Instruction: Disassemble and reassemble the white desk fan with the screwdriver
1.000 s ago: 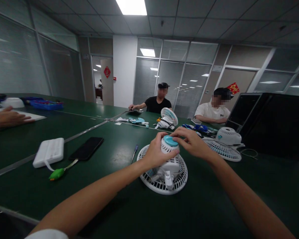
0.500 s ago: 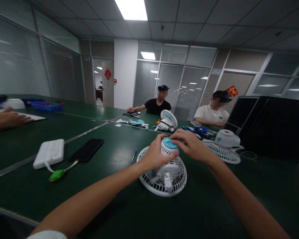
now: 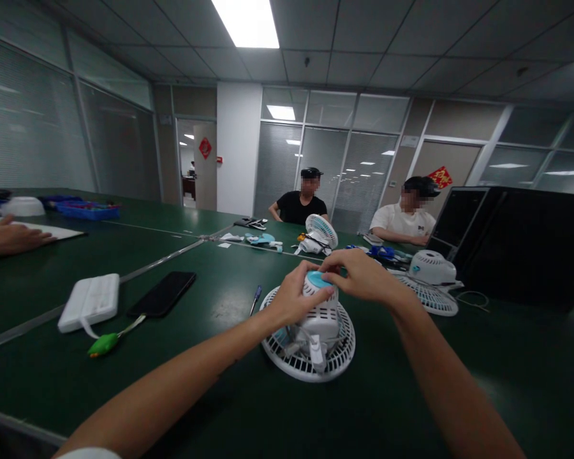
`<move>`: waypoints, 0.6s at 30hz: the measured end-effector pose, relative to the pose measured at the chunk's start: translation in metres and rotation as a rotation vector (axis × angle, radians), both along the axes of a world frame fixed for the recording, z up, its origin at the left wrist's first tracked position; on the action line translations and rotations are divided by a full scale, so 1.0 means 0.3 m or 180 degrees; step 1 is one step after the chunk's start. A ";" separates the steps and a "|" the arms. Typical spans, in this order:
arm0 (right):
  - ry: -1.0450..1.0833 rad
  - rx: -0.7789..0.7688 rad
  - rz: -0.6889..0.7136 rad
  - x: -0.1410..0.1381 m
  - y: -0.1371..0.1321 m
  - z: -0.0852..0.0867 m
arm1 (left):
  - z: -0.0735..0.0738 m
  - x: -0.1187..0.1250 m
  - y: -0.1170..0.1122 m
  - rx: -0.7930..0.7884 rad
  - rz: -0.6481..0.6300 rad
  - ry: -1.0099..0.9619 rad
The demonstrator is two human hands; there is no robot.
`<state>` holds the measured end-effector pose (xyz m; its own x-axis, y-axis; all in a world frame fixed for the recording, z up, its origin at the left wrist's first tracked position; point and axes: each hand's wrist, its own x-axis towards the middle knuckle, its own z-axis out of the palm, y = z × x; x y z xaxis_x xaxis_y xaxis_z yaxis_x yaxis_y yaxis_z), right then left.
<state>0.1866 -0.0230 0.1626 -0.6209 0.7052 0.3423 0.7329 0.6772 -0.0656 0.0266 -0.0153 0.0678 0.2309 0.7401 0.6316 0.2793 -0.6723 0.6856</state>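
Observation:
A small white fan [image 3: 309, 368] lies grille-down on the green table, with its slotted motor housing [image 3: 326, 312] pointing up. A round light-blue cap [image 3: 319, 279] sits at the top of that housing. My left hand [image 3: 294, 296] wraps around the housing's left side, thumb across its front. From the right, my right hand [image 3: 356, 274] has its bent fingers closed at the cap's edge; the fingertips are partly hidden. A white cable with its plug [image 3: 317, 354] lies bundled against the fan's base.
Left are a blue pen [image 3: 256, 298], a black phone [image 3: 165, 293] and a white power bank [image 3: 90, 301]. Another fan [image 3: 433, 268] lies right, before a black box [image 3: 521, 245]. A third fan [image 3: 318, 236] and light-blue parts [image 3: 263, 239] lie farther back. Two people sit opposite; another person's hand [image 3: 16, 237] is far left.
Both my hands stay at the top of the fan, and less of the blue cap shows. The person in black has drawn an arm back from the table. The view has shifted slightly.

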 end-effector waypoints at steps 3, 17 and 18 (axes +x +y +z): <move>0.0015 0.0078 -0.0099 -0.001 -0.005 0.000 | 0.010 -0.004 -0.001 -0.0100 -0.0090 -0.0050; 0.0606 -0.0026 -0.0192 -0.023 0.025 -0.035 | -0.004 0.010 -0.007 0.0004 0.0106 -0.0008; 0.0594 -0.0003 -0.0278 -0.030 0.021 -0.035 | -0.004 0.010 -0.007 0.0012 0.0123 -0.0001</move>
<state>0.1776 -0.0167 0.1521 -0.4832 0.7540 0.4450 0.7640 0.6114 -0.2063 0.0297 -0.0175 0.0666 0.2020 0.7461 0.6345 0.3047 -0.6635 0.6833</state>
